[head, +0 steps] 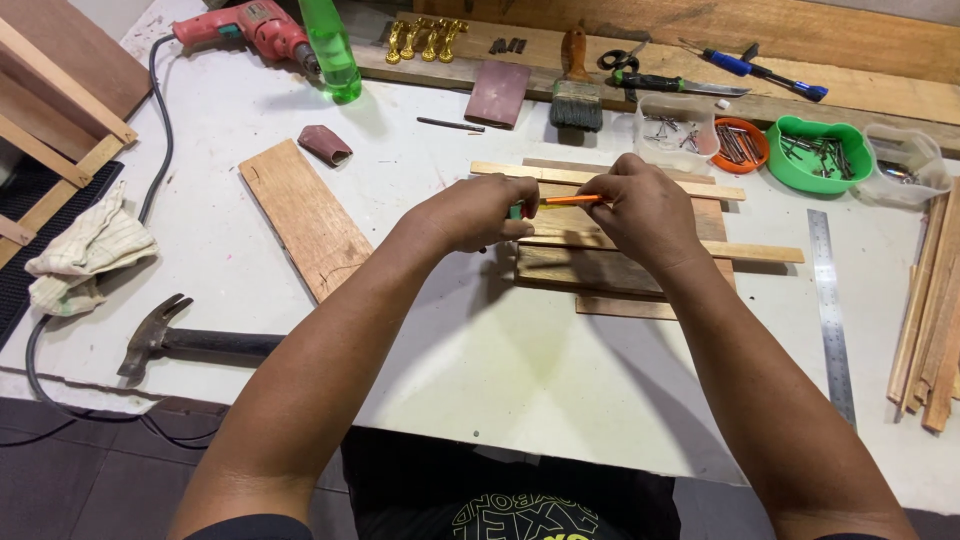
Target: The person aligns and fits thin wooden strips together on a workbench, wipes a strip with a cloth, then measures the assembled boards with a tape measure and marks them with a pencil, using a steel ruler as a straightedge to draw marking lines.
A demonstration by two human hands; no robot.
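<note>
The left hand (pixel 475 212) closes its fingers on the green end of an orange pencil (pixel 570 200), and the right hand (pixel 645 210) pinches the other end, so the pencil spans level above the stacked wood strips (pixel 620 262) (well clear of the hammer (pixel 190 342) at far left). Both pencil ends are hidden by fingers, so whether a small green part sits on it cannot be told.

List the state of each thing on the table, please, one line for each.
Left hand: closed on the pencil's green end.
Right hand: pinches the pencil's other end.
Pencil: level, held above the slats.
Slats: stacked flat, crossing.
Hammer: lying flat.
Drill: lying on its side.
Green bottle: upright.
Green bowl: holds nails.
Ruler: flat.
Brush: lying flat.
</note>
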